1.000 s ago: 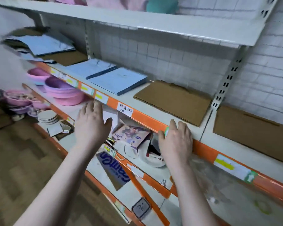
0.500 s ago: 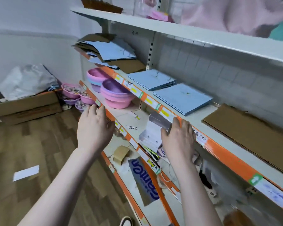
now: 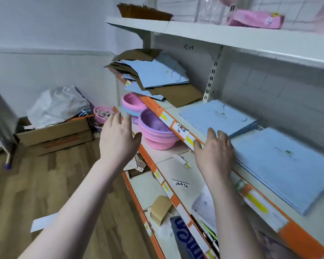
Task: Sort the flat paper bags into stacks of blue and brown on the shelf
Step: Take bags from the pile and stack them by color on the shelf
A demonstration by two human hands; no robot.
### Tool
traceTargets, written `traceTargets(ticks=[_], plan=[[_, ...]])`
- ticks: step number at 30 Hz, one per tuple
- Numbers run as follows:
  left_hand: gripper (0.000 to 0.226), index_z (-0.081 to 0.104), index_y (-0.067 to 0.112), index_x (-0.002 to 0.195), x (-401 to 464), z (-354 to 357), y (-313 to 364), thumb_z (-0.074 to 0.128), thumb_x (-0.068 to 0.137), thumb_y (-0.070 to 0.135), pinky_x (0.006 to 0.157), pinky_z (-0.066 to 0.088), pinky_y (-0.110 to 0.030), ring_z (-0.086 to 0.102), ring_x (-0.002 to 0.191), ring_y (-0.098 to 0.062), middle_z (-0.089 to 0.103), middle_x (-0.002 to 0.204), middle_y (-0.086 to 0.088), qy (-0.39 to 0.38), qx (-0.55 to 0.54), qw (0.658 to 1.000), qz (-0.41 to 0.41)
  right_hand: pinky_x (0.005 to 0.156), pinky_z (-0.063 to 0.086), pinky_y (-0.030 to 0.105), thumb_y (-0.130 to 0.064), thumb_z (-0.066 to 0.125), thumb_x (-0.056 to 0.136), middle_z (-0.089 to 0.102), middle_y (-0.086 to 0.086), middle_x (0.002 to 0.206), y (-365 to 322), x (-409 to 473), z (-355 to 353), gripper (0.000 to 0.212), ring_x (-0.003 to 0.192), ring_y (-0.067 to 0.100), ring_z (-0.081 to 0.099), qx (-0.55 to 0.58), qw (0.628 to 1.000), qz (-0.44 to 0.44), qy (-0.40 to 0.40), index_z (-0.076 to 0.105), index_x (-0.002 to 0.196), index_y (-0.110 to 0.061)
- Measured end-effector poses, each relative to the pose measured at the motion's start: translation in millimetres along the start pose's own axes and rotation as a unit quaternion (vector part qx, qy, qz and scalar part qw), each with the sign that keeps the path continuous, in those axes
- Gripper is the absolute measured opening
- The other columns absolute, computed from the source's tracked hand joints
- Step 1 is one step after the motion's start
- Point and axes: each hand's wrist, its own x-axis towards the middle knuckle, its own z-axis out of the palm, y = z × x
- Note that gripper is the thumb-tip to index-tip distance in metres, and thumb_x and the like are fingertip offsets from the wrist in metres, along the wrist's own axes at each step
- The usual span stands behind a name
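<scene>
Both grips empty: left hand (image 3: 118, 139) hangs open in the air w/ fingers spread, right hand (image 3: 214, 153) rests w/ straight fingers at the front edge of the shelf (image 3: 178, 126), just beside the blue stacks. Two sorted blue stacks (image 3: 218, 116) (image 3: 286, 165) lie side by side on the shelf. Mixed pile (image 3: 153, 75) of blue and brown bags sits unsorted at the far left end. Step prob.: between placements, heading for the pile. Next: reach left, lift the top bag, check colour, drop on the matching stack.
</scene>
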Motion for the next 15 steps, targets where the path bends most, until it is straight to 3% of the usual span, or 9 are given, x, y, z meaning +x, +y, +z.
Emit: traceTargets(ticks=[11, 15], plan=[[0.053, 0.046, 0.001, 0.132, 134, 75, -49, 0.057, 0.087, 0.028, 0.106, 0.026, -0.039, 0.038, 0.127, -0.035, 0.046, 0.134, -0.023, -0.037, -0.008, 0.999, -0.004, 0.097, 0.031, 0.043, -0.026, 0.057, 0.089, 0.048, 0.025, 0.128, -78, 114, 98, 0.053, 0.120, 0.039, 0.041, 0.021, 1.000, -0.001, -0.007, 0.047, 0.134, -0.001], [0.057, 0.041, 0.003, 0.136, 197, 105, -85, 0.053, 0.089, 0.032, 0.106, 0.025, -0.040, 0.032, 0.132, -0.035, 0.041, 0.139, -0.021, -0.047, -0.015, 0.999, 0.021, 0.096, 0.033, 0.044, -0.026, 0.058, 0.088, 0.051, 0.027, 0.122, -119, 152, 138, 0.046, 0.117, 0.040, 0.043, 0.009, 1.000, 0.016, 0.016, 0.053, 0.125, 0.001]])
